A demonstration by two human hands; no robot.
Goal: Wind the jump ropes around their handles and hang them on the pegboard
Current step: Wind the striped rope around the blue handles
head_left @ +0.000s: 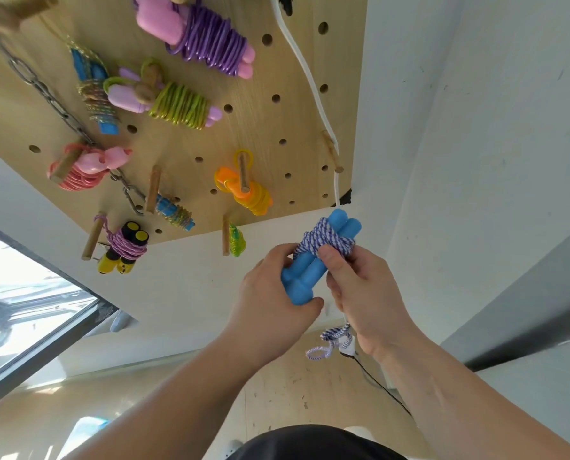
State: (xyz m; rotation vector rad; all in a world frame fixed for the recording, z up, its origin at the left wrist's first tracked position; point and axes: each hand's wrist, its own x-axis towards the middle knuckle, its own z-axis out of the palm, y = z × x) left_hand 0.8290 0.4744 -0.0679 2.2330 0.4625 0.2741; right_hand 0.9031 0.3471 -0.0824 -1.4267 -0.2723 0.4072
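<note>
Two blue jump-rope handles (310, 263) lie side by side below the wooden pegboard (293, 121). A blue-and-white braided rope (326, 242) is wound round their upper part. My left hand (270, 303) grips the lower ends of the handles. My right hand (363, 293) pinches the rope windings with thumb on top. A loose loop of the same rope (326, 343) hangs under my right hand. Several wound ropes hang on pegs: purple on pink handles (207, 41), green (177, 101), orange (243, 190), pink (84, 167), yellow-black handles (124, 250).
A free wooden peg (332, 151) sticks out at the board's right edge, beside a white cable (310, 78). A metal chain (57, 101) crosses the board's left side. A white wall corner stands at right; a window (21, 313) is at lower left; a black cord (379, 386) lies on the floor.
</note>
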